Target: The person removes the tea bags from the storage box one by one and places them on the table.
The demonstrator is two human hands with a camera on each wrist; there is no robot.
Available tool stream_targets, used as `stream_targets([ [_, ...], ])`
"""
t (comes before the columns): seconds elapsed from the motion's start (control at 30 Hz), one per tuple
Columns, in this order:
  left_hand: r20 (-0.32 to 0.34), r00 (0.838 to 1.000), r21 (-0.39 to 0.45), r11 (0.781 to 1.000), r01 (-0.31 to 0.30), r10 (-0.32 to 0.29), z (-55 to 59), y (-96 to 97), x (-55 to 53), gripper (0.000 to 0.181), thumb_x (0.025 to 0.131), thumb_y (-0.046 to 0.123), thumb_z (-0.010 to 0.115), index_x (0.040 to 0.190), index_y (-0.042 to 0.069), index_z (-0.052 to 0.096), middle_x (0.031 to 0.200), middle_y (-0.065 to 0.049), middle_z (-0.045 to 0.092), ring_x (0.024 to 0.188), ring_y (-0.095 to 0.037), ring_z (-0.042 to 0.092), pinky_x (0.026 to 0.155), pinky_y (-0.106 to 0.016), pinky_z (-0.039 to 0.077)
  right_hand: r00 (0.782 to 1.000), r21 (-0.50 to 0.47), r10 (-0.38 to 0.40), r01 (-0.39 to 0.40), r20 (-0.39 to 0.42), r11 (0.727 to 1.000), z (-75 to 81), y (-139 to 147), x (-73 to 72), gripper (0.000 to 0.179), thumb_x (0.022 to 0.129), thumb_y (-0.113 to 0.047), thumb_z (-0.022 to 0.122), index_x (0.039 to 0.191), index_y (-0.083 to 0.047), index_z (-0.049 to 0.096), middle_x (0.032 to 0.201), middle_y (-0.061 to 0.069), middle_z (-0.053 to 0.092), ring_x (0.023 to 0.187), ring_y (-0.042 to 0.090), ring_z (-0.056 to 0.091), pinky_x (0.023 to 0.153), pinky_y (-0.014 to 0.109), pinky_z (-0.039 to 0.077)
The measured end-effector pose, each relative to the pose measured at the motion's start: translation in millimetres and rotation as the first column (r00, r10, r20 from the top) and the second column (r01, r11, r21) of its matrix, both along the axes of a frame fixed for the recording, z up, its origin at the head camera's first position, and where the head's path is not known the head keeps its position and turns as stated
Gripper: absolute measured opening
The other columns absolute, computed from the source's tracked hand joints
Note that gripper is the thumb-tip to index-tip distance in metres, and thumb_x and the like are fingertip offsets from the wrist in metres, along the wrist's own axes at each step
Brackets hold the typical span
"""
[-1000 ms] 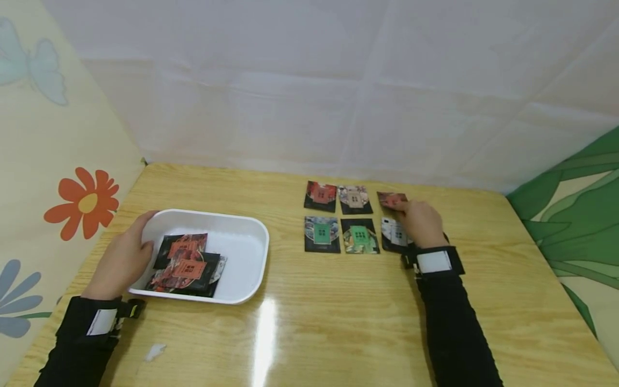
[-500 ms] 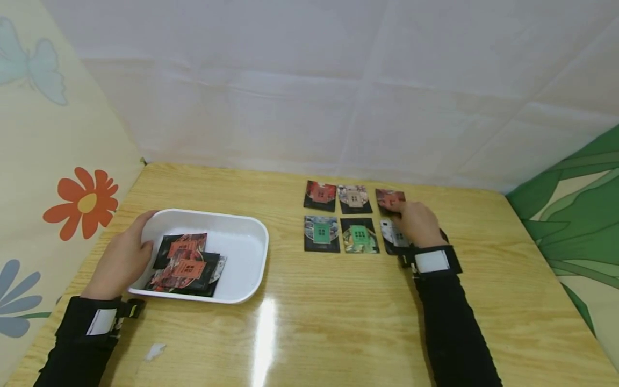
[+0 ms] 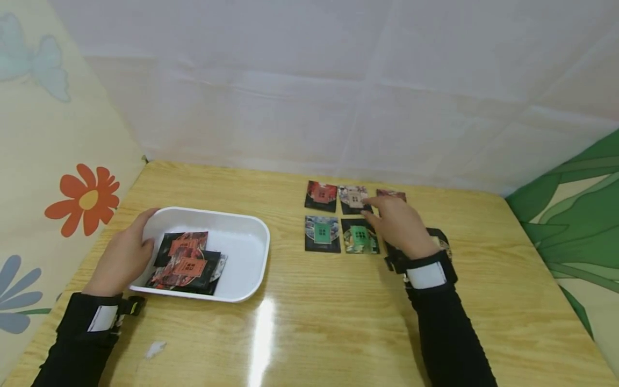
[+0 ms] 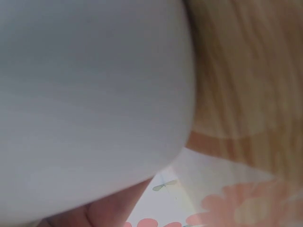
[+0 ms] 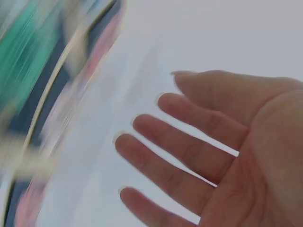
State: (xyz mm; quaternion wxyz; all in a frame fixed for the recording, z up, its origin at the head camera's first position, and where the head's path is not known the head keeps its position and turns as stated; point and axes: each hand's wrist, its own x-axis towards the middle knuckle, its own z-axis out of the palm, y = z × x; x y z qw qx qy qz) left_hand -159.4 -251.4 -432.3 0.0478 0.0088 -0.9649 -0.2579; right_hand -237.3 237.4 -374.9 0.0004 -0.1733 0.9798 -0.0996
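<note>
– The fingers of the right hand, do they hold something?

– As far as I see, nothing. In the right wrist view they are a little spread and slightly bent, with no packet between them. In the head view, the fingertips are at the right edge of the pale packet, in the far row on the table. If they really touch it, I cannot tell.

– And the left hand?

– It grips the left rim of the white tray, with the thumb on the inner side. Several packets lie piled in the left part of this tray.

– How to handle the pale packet well?

– I would press lightly and slide it, rather than lift, because such a thin packet probably bends easily. The red packet is just beside on the left, and the green packet just nearer, so a careless push could disturb them. The hand also hides part of the far right packet, so better judge its line only with the hand withdrawn
</note>
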Motion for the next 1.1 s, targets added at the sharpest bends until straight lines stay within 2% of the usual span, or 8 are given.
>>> stream_targets([
  [0.17,-0.008,1.0,-0.005,1.0,0.0,0.0,-1.5,-2.1,0.2,0.062,0.091,0.0,0.051,0.149,0.001,0.027,0.124,-0.035,0.051,0.105,-0.054,0.055,0.085,-0.066,0.04,0.966,-0.058,0.251,-0.255,-0.066,0.965,9.9,-72.1,30.8,0.037,0.094,-0.033,0.058,0.126,-0.015,0.065,0.115,0.002,0.067,0.08,0.011,0.065,0.066,0.028,0.051],
  [0.33,-0.007,1.0,-0.011,1.0,-0.008,0.008,-2.9,-4.4,0.3,0.061,0.092,0.001,0.05,0.149,0.001,0.027,0.125,-0.036,0.051,0.106,-0.054,0.054,0.085,-0.066,0.04,0.867,-0.073,0.484,-0.494,-0.117,0.867,7.0,-142.5,56.7,0.032,0.095,-0.032,0.057,0.121,-0.016,0.067,0.12,-0.002,0.066,0.107,0.012,0.063,0.089,0.025,0.049],
  [0.47,-0.004,1.0,-0.007,1.0,-0.014,0.014,-2.3,-5.4,0.3,0.06,0.092,0.001,0.049,0.149,0.002,0.028,0.126,-0.035,0.05,0.108,-0.054,0.053,0.085,-0.066,0.04,0.798,0.019,0.595,-0.596,-0.099,0.803,1.0,-190.4,73.3,0.032,0.096,-0.034,0.055,0.121,-0.019,0.067,0.123,-0.004,0.064,0.11,0.01,0.061,0.092,0.022,0.047],
  [0.6,0.0,1.0,0.003,1.0,-0.009,0.009,-0.6,-3.8,-1.6,0.06,0.092,0.001,0.049,0.149,0.003,0.029,0.127,-0.034,0.051,0.108,-0.053,0.054,0.086,-0.065,0.041,0.76,0.089,0.641,-0.635,-0.106,0.768,-8.4,-224.1,82.0,0.03,0.093,-0.033,0.059,0.12,-0.021,0.067,0.119,-0.007,0.064,0.105,0.007,0.062,0.086,0.018,0.047],
  [0.7,-0.003,1.0,0.005,1.0,-0.003,0.003,0.4,-2.1,-3.7,0.059,0.092,0.001,0.049,0.148,0.003,0.029,0.127,-0.034,0.051,0.107,-0.052,0.055,0.087,-0.065,0.041,0.768,0.103,0.631,-0.622,-0.109,0.776,-15.8,-241.8,83.0,0.026,0.092,-0.035,0.062,0.114,-0.024,0.068,0.11,-0.01,0.065,0.095,0.004,0.062,0.076,0.016,0.047],
  [0.8,-0.009,1.0,0.003,1.0,0.005,-0.005,0.8,-1.3,-4.5,0.059,0.092,0.0,0.049,0.147,0.002,0.03,0.127,-0.034,0.051,0.106,-0.052,0.055,0.086,-0.065,0.041,0.803,0.157,0.591,-0.576,-0.073,0.802,-20.6,-255.4,83.4,0.031,0.091,-0.043,0.06,0.115,-0.025,0.066,0.108,-0.01,0.064,0.09,0.005,0.061,0.068,0.018,0.047],
  [0.97,-0.024,1.0,-0.004,1.0,0.009,-0.009,0.2,-2.2,-3.4,0.058,0.091,-0.001,0.05,0.146,0.001,0.032,0.124,-0.034,0.052,0.104,-0.053,0.056,0.085,-0.065,0.041,0.848,0.252,0.531,-0.511,-0.01,0.822,-28.0,-270.7,83.9,0.052,0.087,-0.057,0.057,0.13,-0.026,0.058,0.122,-0.008,0.057,0.1,0.009,0.06,0.069,0.022,0.048],
  [1.1,-0.04,0.999,-0.004,1.0,0.02,-0.02,-0.5,-2.9,-1.8,0.058,0.09,-0.001,0.052,0.145,0.001,0.033,0.122,-0.035,0.053,0.102,-0.053,0.057,0.084,-0.065,0.042,0.857,0.277,0.515,-0.502,0.03,0.819,-34.2,-276.8,81.5,0.065,0.086,-0.061,0.055,0.142,-0.028,0.047,0.14,-0.008,0.048,0.115,0.01,0.055,0.079,0.023,0.049],
])
